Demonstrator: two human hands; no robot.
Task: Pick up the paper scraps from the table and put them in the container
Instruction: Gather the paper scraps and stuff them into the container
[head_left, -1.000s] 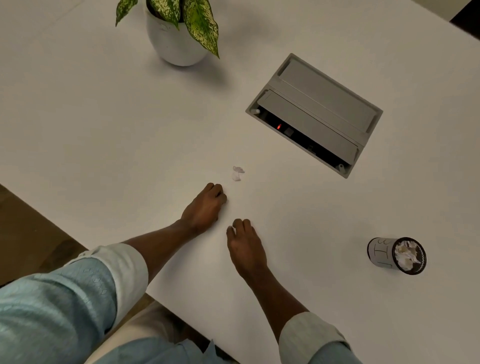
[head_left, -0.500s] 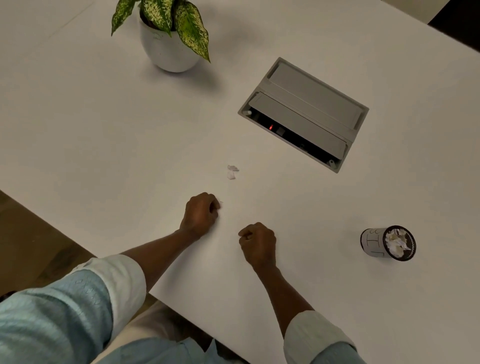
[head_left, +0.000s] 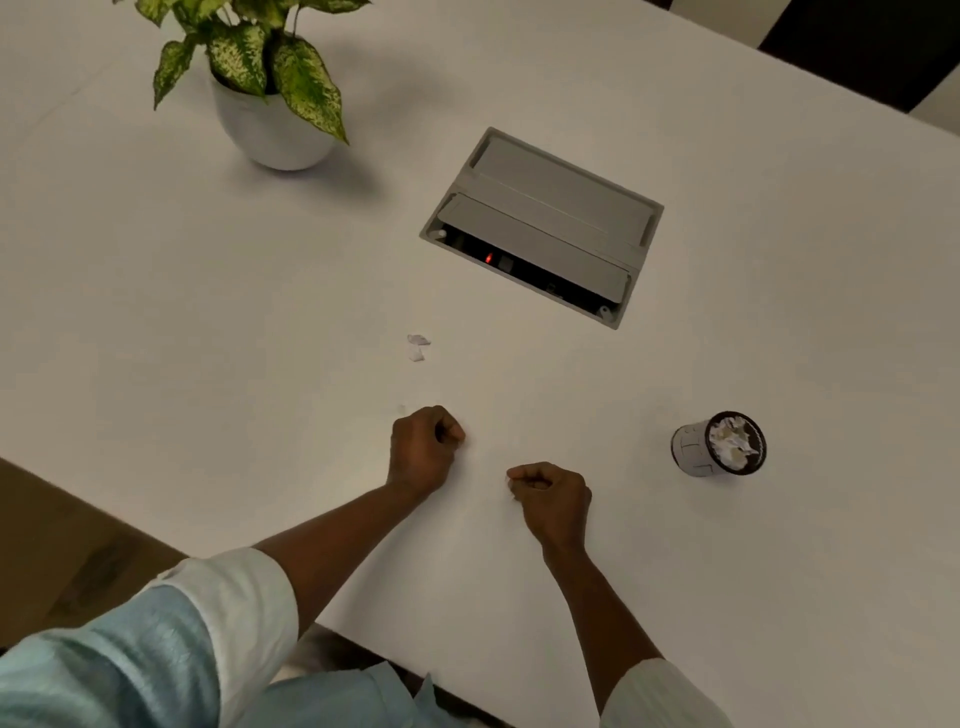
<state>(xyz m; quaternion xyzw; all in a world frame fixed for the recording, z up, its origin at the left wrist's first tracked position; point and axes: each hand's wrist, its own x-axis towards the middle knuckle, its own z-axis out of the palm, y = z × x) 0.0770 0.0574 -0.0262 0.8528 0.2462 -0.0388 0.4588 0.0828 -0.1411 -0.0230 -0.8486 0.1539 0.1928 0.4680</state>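
Note:
Two small white paper scraps (head_left: 418, 347) lie together on the white table (head_left: 208, 322), a short way beyond my hands. My left hand (head_left: 423, 449) rests on the table as a fist just below them, and a pale bit shows at its thumb. To its right my right hand (head_left: 553, 496) is also curled, with a sliver of white paper at its fingertips. The container (head_left: 688, 449), a small white cup with a dark rim, stands to the right of my right hand and holds several crumpled scraps.
A white pot with a green leafy plant (head_left: 272, 132) stands at the far left. A grey recessed power box (head_left: 543, 223) with a red light sits in the middle of the table. The table's near edge runs diagonally past my left forearm.
Both hands went from lying with fingers on the table to curled fists, drawing slightly toward me. The two scraps beyond them have stayed in place.

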